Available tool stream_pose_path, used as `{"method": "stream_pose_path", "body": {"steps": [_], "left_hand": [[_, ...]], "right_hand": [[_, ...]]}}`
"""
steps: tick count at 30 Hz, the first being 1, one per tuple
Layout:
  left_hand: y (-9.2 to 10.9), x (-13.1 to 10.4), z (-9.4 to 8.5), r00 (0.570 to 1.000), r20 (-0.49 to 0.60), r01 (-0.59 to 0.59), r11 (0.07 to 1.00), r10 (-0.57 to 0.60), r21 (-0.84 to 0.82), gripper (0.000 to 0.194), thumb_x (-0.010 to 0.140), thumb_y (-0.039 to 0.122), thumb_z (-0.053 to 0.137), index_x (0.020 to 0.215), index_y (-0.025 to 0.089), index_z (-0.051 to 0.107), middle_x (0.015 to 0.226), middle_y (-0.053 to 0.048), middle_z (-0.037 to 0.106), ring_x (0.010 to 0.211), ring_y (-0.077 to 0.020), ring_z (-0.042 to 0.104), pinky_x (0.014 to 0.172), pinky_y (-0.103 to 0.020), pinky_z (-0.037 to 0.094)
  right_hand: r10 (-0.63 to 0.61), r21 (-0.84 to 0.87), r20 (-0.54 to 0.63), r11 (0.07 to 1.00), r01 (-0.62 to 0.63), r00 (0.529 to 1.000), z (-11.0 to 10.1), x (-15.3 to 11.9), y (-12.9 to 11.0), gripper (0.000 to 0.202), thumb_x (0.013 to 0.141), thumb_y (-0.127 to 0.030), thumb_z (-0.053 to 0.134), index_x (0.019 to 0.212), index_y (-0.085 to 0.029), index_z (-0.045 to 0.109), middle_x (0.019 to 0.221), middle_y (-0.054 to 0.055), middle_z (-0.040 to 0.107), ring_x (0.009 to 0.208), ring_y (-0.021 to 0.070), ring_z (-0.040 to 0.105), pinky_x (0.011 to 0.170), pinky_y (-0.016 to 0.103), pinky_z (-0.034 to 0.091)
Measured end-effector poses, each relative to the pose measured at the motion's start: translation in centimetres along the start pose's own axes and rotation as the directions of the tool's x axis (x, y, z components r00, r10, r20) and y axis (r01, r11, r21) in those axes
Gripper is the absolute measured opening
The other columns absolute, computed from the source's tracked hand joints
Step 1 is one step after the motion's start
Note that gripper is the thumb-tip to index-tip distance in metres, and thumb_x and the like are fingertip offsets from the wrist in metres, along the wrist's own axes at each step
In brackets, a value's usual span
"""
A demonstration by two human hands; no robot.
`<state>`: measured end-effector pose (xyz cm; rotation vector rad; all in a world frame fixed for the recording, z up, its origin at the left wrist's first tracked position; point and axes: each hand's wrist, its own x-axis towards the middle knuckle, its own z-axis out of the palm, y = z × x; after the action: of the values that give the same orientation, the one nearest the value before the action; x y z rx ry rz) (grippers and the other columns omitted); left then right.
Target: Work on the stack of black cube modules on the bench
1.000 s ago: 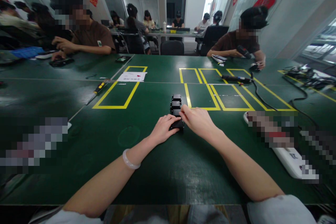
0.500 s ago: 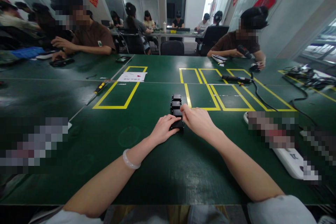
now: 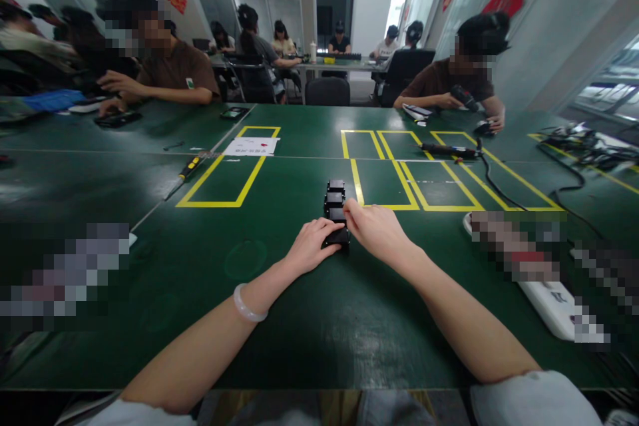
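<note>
Several small black box-shaped blocks (image 3: 335, 198) stand in a row that runs away from me on the green table. My left hand (image 3: 310, 245) grips the nearest black block (image 3: 338, 237), thumb along its near side and fingers over its top. At the right side of the row, my right hand (image 3: 378, 229) is closed in a pinch, its fingertips against the blocks' right edge. Whatever lies between those fingertips is hidden or too small to name.
Yellow tape rectangles (image 3: 239, 204) mark the green table (image 3: 299, 326). A yellow-black screwdriver (image 3: 190, 166) lies left, a white paper (image 3: 252, 146) behind it. To the right are a black corded tool (image 3: 449, 150) and a white power strip (image 3: 554, 306). Co-workers sit opposite.
Both my hands and the black blocks stay in the same place. In the background, a person at the far table has stretched an arm to the right.
</note>
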<state>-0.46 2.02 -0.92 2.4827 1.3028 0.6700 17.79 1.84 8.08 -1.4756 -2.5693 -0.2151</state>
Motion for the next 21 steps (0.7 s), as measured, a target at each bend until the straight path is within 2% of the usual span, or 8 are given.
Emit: {"method": "stream_pose_path", "body": {"steps": [4, 10, 21], "left_hand": [[0.05, -0.02, -0.03, 1.0, 0.003, -0.003, 1.0, 0.003, -0.008, 0.039, 0.086, 0.031, 0.06, 0.123, 0.026, 0.052, 0.114, -0.004, 0.055, 0.104, -0.0237, 0.051, 0.088, -0.037, 0.039], [0.01, 0.02, -0.03, 1.0, -0.003, -0.007, 1.0, 0.007, -0.002, 0.039, 0.085, 0.031, 0.061, 0.123, 0.026, 0.052, 0.114, -0.004, 0.056, 0.103, -0.023, 0.051, 0.088, -0.037, 0.039], [-0.06, -0.06, 0.07, 1.0, 0.0, 0.003, 1.0, -0.003, -0.012, 0.041, 0.085, 0.032, 0.06, 0.125, 0.027, 0.052, 0.115, -0.004, 0.055, 0.104, -0.0234, 0.051, 0.089, -0.037, 0.039]], "right_hand": [[-0.008, 0.001, -0.004, 1.0, 0.008, 1.0, 0.14, -0.03, 0.07, 0.023, 0.096, -0.029, 0.029, 0.101, -0.019, 0.049, 0.075, 0.004, 0.069, 0.062, 0.0163, 0.062, 0.051, 0.026, 0.02], [-0.003, -0.002, 0.003, 1.0, 0.003, 1.0, 0.1, 0.02, 0.03, 0.029, 0.098, -0.036, 0.026, 0.101, -0.019, 0.05, 0.074, 0.003, 0.069, 0.062, 0.0159, 0.062, 0.052, 0.026, 0.02], [0.005, -0.001, -0.008, 1.0, -0.005, 1.0, 0.18, 0.05, 0.07, 0.025, 0.095, -0.029, 0.029, 0.104, -0.019, 0.05, 0.075, 0.004, 0.069, 0.063, 0.0172, 0.063, 0.052, 0.026, 0.021]]}}
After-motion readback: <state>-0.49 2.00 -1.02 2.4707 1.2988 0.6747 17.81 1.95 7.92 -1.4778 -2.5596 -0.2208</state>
